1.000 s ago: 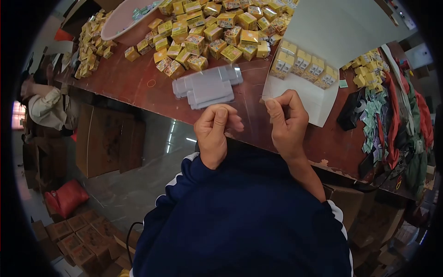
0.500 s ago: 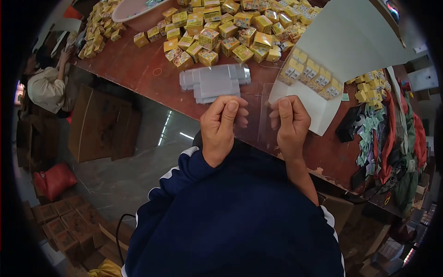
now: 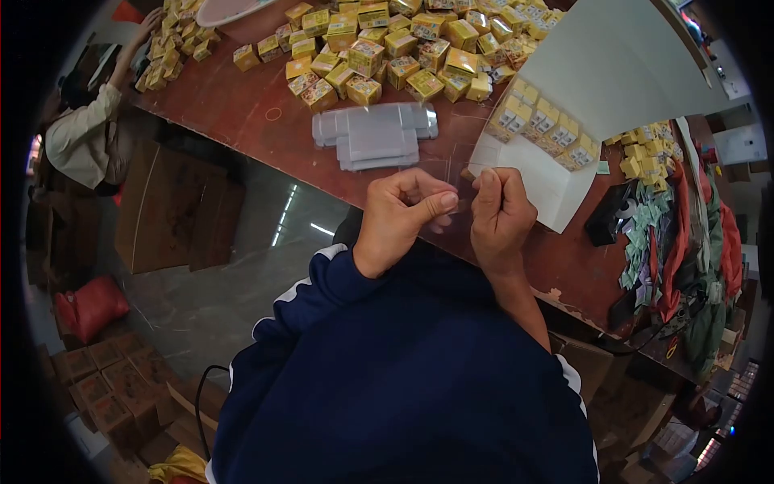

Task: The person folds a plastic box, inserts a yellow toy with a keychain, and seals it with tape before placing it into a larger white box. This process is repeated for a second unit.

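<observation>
Both hands are raised close together over the table's near edge, gripping a thin clear plastic box piece that is hard to see against the red table. My left hand pinches its left side between thumb and curled fingers. On the right side, my right hand is closed with the thumb up. Just beyond my left hand lies a stack of flat clear plastic box blanks. Right of my right hand, an open white carton holds rows of small yellow-and-white boxes.
A large heap of small yellow boxes covers the table's far side, near a pink basin. Green packets and red cloth lie at the right. A co-worker sits at left, by brown cartons.
My hands have come closer together, and my left hand has turned inward with its thumb pointing right. The co-worker's arm now reaches up to the yellow boxes.
</observation>
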Demonstrator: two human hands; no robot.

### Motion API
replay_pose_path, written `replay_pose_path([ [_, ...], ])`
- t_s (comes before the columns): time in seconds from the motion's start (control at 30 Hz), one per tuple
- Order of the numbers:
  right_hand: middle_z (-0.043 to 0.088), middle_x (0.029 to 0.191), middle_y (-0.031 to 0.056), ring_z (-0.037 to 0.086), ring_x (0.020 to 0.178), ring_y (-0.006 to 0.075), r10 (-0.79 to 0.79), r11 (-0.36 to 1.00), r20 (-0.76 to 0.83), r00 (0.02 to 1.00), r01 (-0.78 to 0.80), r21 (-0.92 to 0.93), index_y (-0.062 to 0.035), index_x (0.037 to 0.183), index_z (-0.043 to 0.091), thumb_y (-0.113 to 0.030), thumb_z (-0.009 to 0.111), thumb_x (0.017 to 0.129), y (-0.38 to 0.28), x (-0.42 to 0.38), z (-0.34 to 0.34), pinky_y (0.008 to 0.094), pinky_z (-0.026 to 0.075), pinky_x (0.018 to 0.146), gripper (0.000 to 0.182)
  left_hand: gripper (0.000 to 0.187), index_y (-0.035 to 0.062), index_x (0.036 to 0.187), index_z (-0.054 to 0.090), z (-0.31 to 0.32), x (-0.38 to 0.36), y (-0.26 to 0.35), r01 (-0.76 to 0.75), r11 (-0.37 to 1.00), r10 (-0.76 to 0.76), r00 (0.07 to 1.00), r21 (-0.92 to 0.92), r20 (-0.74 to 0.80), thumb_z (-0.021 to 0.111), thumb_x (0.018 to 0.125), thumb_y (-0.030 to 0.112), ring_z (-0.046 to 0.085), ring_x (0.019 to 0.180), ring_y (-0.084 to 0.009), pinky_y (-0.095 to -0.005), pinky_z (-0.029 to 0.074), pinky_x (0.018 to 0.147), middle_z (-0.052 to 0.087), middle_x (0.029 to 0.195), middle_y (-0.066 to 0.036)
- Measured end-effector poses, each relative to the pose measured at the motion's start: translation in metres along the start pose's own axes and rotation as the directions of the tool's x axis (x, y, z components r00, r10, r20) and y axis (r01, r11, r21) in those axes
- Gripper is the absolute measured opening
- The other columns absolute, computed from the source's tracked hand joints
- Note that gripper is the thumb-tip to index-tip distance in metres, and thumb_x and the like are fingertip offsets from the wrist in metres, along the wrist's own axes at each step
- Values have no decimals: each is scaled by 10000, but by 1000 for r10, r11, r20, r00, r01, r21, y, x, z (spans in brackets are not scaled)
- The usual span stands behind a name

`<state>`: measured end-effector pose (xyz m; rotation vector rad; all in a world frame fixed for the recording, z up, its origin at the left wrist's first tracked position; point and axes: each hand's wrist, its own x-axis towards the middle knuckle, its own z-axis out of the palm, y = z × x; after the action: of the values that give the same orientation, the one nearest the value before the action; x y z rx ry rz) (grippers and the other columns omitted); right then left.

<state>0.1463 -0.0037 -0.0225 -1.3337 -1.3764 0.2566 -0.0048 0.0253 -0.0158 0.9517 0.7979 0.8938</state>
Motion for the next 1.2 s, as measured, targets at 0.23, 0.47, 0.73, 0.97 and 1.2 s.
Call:
replay_pose_path([
  [0.23,522,650,-20,444,529,27,15,999,-9,1000,-14,33,-21,865,558,-138,532,1033,5,-1,0,204,357,481,207,159,-23,931,676,0,2,-3,0,1000,0,1000,-18,-9,750,887,111,658,655,-108,-238,545,595,707,781,-76],
  [0.47,536,652,0,476,557,40,151,960,111,982,-173,219,-10,876,571,-162,509,1046,-1,-1,-5,199,389,521,236,122,-6,899,679,-5,-1,-2,-37,997,38,999,61,-24,755,872,86,683,649,-129,-233,548,617,703,760,-72],
  [0.73,586,692,35,511,541,60,243,896,168,955,-287,338,12,896,606,-191,496,1053,-7,0,-3,204,413,507,279,165,-50,924,676,-9,1,-6,-63,998,64,997,-26,39,746,888,95,694,692,-141,-254,569,628,712,782,-97],
  [0.97,454,595,-14,362,443,26,341,913,-37,939,-321,253,-41,788,518,-250,439,1077,-2,1,-5,193,284,393,366,221,-24,921,681,1,-7,2,-1,997,-2,999,78,35,778,871,168,670,692,-103,-242,543,619,721,812,-71],
  [1.2,419,583,-16,331,426,46,365,851,34,930,-348,392,-78,746,442,-298,388,1091,7,-4,-8,221,248,381,412,185,9,819,708,3,-27,13,-338,726,306,939,599,158,791,837,174,645,631,-129,-264,476,556,693,730,-68],
])
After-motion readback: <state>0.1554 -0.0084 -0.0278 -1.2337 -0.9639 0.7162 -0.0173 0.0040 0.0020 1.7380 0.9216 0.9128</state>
